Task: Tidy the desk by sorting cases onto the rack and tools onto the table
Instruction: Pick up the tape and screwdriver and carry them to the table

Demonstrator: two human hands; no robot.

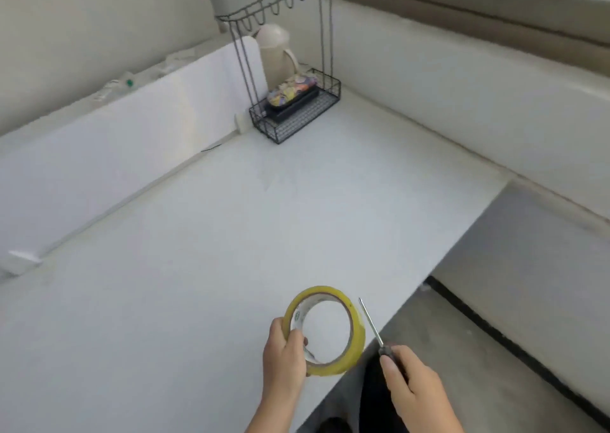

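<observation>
My left hand (286, 350) grips a yellow tape roll (356, 327) by its left rim, holding it above the near edge of the white table (204, 234). In my right hand (412, 386) is a screwdriver (371, 325) with a dark handle, its thin metal shaft pointing up and away beside the roll. At the far corner stands a black wire rack (297, 118). A colourful patterned case (292, 90) lies on top of a black case (293, 107) in its bottom basket.
A cream jug (277, 52) stands behind the rack, with a white board (132, 128) along the table's left side. The rack's upper bar carries several empty hooks (264, 13). The table's right edge (439, 267) drops to a grey floor.
</observation>
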